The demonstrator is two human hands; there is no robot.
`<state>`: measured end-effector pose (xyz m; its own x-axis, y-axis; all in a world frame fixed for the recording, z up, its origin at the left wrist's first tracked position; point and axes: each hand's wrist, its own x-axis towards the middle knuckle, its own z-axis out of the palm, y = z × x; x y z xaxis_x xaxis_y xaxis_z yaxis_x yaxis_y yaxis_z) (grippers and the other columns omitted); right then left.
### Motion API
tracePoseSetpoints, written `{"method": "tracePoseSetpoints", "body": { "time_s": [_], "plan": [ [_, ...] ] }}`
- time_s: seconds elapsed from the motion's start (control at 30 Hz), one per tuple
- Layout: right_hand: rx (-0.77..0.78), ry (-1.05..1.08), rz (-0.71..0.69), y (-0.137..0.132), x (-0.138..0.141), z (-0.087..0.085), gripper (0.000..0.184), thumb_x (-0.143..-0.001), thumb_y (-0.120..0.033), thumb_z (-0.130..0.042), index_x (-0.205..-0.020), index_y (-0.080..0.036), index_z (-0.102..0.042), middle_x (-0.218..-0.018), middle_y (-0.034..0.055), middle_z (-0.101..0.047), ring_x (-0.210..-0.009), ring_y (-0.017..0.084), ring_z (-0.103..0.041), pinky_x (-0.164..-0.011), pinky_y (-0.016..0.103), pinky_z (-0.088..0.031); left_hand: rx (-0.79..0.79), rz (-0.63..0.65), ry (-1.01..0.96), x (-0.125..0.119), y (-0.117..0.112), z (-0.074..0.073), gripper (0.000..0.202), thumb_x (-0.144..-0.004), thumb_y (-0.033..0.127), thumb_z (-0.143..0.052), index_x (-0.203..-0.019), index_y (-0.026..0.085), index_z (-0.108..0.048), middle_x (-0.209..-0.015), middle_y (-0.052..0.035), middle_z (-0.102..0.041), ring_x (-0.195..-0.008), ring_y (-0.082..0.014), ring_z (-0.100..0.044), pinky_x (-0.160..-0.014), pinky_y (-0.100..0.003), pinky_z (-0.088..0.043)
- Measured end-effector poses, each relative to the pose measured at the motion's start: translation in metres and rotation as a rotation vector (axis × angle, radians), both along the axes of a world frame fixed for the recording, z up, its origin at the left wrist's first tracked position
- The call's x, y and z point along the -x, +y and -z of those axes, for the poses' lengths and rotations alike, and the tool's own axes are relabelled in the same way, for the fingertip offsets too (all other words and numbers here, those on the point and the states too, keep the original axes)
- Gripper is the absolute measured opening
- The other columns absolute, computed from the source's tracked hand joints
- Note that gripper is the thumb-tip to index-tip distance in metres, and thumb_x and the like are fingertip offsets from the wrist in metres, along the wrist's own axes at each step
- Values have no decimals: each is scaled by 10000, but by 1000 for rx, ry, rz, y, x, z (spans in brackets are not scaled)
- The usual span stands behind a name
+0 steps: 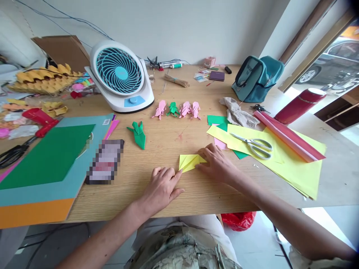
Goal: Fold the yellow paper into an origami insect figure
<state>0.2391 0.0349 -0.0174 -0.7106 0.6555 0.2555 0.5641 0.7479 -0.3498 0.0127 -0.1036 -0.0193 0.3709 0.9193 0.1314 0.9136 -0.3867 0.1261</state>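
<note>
A small folded yellow paper [188, 162] lies on the wooden table with slanting creases on its upper face. My left hand [161, 186] holds down its lower left corner with the index fingertip; the thumb is apart and the other fingers are curled. On the right end of the same paper, the fingers of my right hand [217, 162] are closed and partly cover it. To the left lies a green origami figure [138, 135]. Behind the paper stand several small folded figures, among them a pink one [160, 109] and a green one [173, 108].
Scissors [256, 145] rest on yellow sheets [303, 179] at right, near a red roll [291, 138] and a red bottle [301, 105]. A phone [105, 161], large coloured sheets [47, 157] and a fan [120, 74] occupy the left. A teal bag [256, 80] stands behind.
</note>
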Motion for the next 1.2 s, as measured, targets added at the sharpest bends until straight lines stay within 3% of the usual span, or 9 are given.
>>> {"method": "tracePoseSetpoints", "body": {
  "time_s": [0.1,0.2,0.33,0.43,0.53,0.67,0.77,0.97,1.2],
  "plan": [
    [71,-35,0,4,13,-3,247,-786,-318,-722,-923,-182,-568,-960,94,-561,-916,254,-563,-823,401,-496,-31,-36,-102,5,-1,-1,289,-976,264,-490,-1218,163,-611,-937,-64,-590,-916,-221,-534,-842,-399,-388],
    [239,-11,31,2,20,-10,230,-750,-221,-717,-877,-185,-529,-863,37,-567,-758,185,-548,-686,306,-451,-109,-172,-268,14,7,-12,240,-943,106,-398,-962,155,-632,-912,-67,-561,-873,-197,-531,-802,-361,-427],
    [490,118,-30,6,27,-20,164,-772,-190,-642,-907,-194,-549,-719,-39,-552,-607,120,-477,-547,239,-344,-177,-262,-540,17,45,-35,177,-948,185,-420,-957,169,-596,-931,-67,-583,-917,-194,-553,-835,-362,-475],
    [630,257,-95,14,31,-21,169,-786,-260,-656,-918,-188,-579,-724,-36,-551,-625,116,-471,-539,228,-352,25,-273,-815,11,79,-41,352,-894,389,-585,-1160,160,-596,-1069,-83,-653,-974,-200,-613,-784,-316,-515],
    [815,465,-103,20,31,-13,244,-791,-358,-694,-920,-189,-573,-753,-23,-571,-647,123,-497,-550,236,-384,413,-282,-943,3,99,-30,434,-769,478,-716,-1020,125,-687,-876,-44,-707,-786,-188,-648,-655,-268,-488],
    [874,712,-23,22,26,-6,360,-746,-476,-762,-875,-190,-586,-788,-3,-600,-706,135,-538,-612,254,-445,659,-322,-1147,-5,96,-13,373,-695,419,-783,-905,117,-719,-727,-12,-687,-607,-114,-581,-532,-206,-392],
    [888,771,28,19,26,-10,362,-745,-496,-770,-841,-187,-609,-764,-8,-602,-690,122,-541,-614,244,-465,737,-363,-1276,-10,89,-12,368,-675,431,-802,-835,113,-710,-688,-27,-675,-567,-98,-568,-472,-187,-345],
    [1105,714,-110,9,34,-19,387,-730,-517,-775,-895,-185,-666,-824,37,-708,-751,189,-659,-738,335,-546,678,-370,-1356,-16,85,-14,448,-688,487,-797,-926,116,-717,-695,-33,-676,-567,-103,-565,-450,-187,-330],
    [1015,626,46,8,32,-14,358,-727,-486,-775,-817,-152,-684,-745,40,-707,-643,169,-609,-580,279,-464,438,-359,-1197,-19,83,-12,395,-712,464,-788,-910,127,-728,-773,-14,-681,-622,-109,-542,-530,-204,-406]
  ]
}}
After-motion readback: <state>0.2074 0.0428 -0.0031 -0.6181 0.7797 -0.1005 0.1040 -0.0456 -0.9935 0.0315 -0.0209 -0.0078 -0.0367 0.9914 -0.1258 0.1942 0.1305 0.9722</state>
